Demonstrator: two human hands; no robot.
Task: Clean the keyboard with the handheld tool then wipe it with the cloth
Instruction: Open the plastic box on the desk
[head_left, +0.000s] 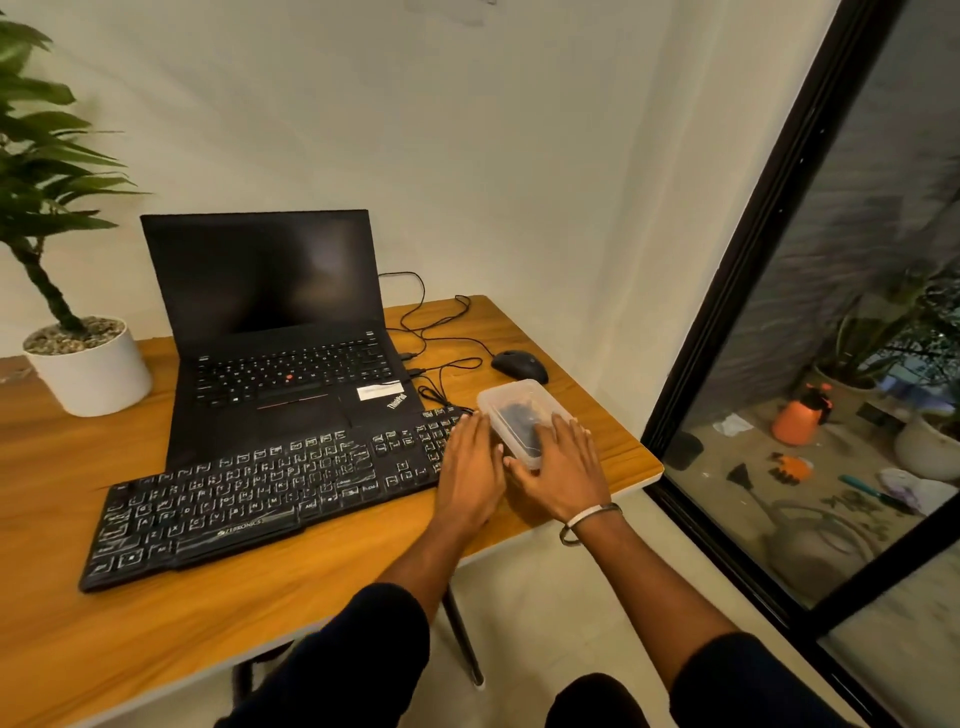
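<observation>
A black wired keyboard (260, 499) lies slanted across the wooden table (156, 639), in front of the laptop. At its right end stands a clear plastic box (514, 402) with something dark inside. My left hand (470, 475) lies flat over the keyboard's right end, its fingers straight against the box's left side. My right hand (563, 467) rests on the box's near right part with straight fingers; a metal bangle sits on that wrist. What the dark thing in the box is cannot be made out.
An open black laptop (280, 332) stands behind the keyboard. A black mouse (519, 365) and loose cables (436, 332) lie behind the box. A potted plant (88, 364) is at the far left. The table's right edge (644, 462) is close to the box, beside a glass door (841, 364).
</observation>
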